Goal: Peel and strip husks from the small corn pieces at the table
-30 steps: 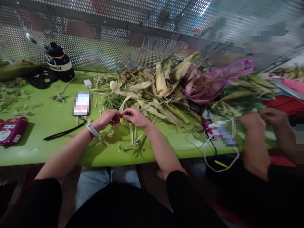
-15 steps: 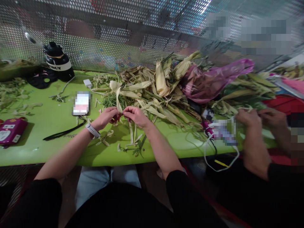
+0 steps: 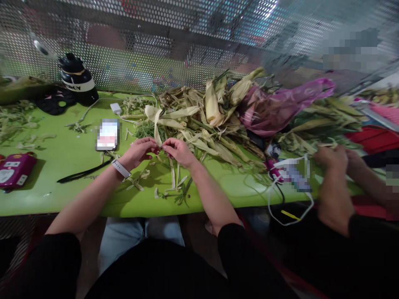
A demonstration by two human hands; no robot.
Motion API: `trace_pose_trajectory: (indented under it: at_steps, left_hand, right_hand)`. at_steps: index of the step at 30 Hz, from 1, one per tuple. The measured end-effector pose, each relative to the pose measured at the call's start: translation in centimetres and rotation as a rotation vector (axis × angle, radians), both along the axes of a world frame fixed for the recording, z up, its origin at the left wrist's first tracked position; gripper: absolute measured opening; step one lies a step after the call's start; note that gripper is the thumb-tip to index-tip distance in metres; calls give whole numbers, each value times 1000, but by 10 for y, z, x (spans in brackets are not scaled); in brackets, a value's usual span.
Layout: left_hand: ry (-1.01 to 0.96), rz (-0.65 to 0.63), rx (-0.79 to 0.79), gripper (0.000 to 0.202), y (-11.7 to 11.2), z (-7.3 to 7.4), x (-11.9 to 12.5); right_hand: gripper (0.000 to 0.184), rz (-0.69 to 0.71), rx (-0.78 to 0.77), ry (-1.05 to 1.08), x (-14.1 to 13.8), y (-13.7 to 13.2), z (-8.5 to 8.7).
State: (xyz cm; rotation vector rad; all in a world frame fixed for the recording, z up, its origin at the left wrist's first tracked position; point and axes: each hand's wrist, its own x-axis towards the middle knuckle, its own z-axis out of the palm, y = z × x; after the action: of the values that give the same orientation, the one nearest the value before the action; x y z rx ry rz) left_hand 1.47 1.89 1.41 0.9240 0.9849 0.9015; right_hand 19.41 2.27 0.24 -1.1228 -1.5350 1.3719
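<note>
A pale strip of corn husk [image 3: 157, 129] hangs down to where my two hands meet over the green table. My left hand [image 3: 139, 153], with a white watch band on its wrist, has thumb and fingertips closed at the strip's lower end. Right beside it, my right hand [image 3: 180, 152] pinches the same end. Whatever small piece sits between the fingertips is too small to make out. Behind my hands lie thin green strands [image 3: 149, 131] and a large heap of dry corn husks [image 3: 187, 99]. Loose husk strips [image 3: 172, 174] lie just below my hands.
Left of my hands are a phone [image 3: 107, 135], a black strap [image 3: 84, 171], a purple box [image 3: 17, 170] and a black bottle [image 3: 77, 81]. A pink plastic bag [image 3: 271, 108] rests on the heap. At right, a co-worker's hands [image 3: 333, 158] work near a white cord [image 3: 269, 199].
My left fingers have loosened and spread slightly, while both hands stay at the strip's lower end. The co-worker's hands have shifted slightly right.
</note>
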Motion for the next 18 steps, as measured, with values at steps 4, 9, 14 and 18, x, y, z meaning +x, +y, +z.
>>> trace_pose_trajectory:
  at_steps: [4,9,14,18]
  left_hand:
    - [15,20,-2,17,1,0,0]
    - [-3,4,-4,16,0,0,-1]
    - [-39,-3,-37,11,2,-2,-3]
    - [-103,-11,-49,7,5,-2,-6]
  right_hand:
    - [23,14,27,-9,1,0,0]
    - [21,3,27,-23,1,2,-2]
    - [21,-2,26,-27,1,1,-4]
    - [18,-59,233,-74,5,-3,0]
